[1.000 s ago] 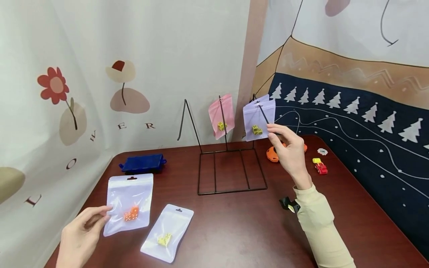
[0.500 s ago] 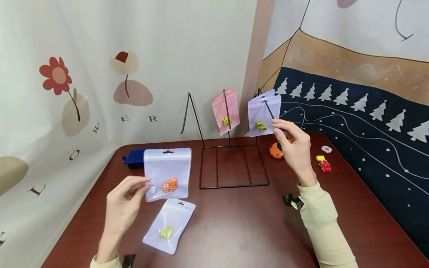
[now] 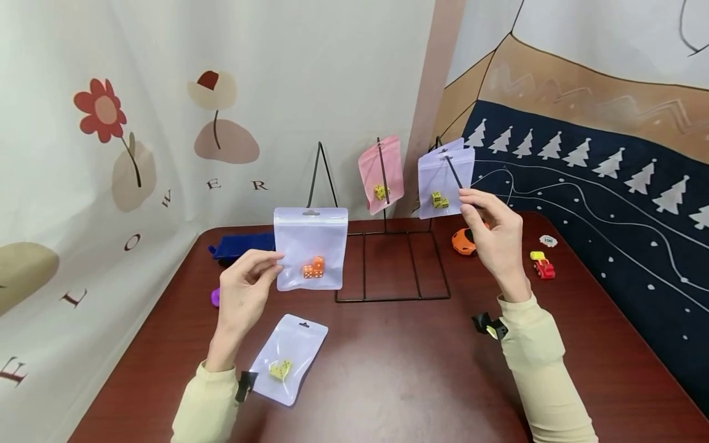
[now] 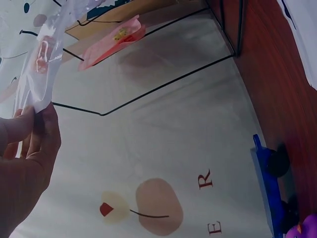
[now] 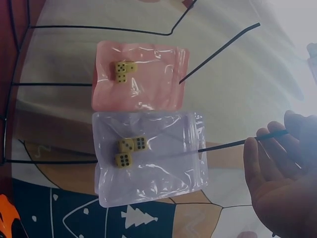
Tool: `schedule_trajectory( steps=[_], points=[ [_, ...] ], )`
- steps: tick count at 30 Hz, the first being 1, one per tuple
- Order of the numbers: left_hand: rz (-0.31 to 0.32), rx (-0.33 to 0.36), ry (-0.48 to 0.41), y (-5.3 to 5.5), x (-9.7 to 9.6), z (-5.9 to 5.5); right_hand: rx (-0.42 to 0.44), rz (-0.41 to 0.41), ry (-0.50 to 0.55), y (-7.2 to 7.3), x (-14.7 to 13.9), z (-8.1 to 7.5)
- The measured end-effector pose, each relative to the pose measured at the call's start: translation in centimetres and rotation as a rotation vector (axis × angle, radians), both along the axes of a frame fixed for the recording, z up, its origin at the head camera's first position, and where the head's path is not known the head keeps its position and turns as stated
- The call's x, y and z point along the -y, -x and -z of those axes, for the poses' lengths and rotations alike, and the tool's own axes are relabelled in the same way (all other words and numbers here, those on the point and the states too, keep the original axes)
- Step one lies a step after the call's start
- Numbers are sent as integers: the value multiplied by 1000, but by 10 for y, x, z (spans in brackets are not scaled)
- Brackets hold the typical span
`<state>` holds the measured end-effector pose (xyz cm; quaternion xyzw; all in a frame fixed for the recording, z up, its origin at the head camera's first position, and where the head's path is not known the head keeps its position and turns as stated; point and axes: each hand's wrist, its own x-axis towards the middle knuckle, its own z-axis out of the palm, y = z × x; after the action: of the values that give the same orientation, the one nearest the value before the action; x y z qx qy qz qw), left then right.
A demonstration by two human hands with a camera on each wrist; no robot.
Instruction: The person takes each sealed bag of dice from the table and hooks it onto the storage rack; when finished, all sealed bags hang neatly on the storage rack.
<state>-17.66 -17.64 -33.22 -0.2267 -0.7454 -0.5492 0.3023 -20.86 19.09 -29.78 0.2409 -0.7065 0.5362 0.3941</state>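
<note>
My left hand [image 3: 246, 292] pinches the side edge of a lilac zip bag [image 3: 293, 237] with orange dice inside, holding it upright in front of the black wire rack [image 3: 393, 299]. My right hand [image 3: 495, 237] pinches the end of the rack's right prong [image 5: 225, 146]. From that prong hang lilac bags [image 3: 429, 175] with yellow dice. A pink bag [image 3: 390, 163] with yellow dice hangs on the middle prong. The left prong is partly hidden behind the held bag. Flat on the table lies another lilac bag [image 3: 301, 344] with yellow dice.
A blue toy cart [image 3: 240, 246] stands at the back left, with a purple object [image 3: 215, 298] near it. To the right are an orange toy car [image 3: 462, 243], a red and yellow toy truck [image 3: 544, 268] and a white chip [image 3: 548, 241].
My left hand has carried the lilac bag with orange dice up and to the right, toward the rack's left prong. My right hand stays at the right prong. The view has shifted slightly.
</note>
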Motion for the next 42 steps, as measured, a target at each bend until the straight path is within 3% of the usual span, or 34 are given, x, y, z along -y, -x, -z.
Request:
schedule_trajectory(
  steps=[5,8,15,19,42],
  points=[
    [-11,-12,-18,12,3,11,1,-2,-5,1,-1,0],
    [-22,-19,-23,14,4,13,6,-4,-7,1,-1,1],
    [-46,-30,-23,3,-4,0,7,7,-15,0,-1,3],
    [-48,-14,-15,3,-6,1,6,5,-16,0,-1,3],
    [-97,32,-76,29,-11,2,-8,-2,-14,-1,-2,1]
  ],
)
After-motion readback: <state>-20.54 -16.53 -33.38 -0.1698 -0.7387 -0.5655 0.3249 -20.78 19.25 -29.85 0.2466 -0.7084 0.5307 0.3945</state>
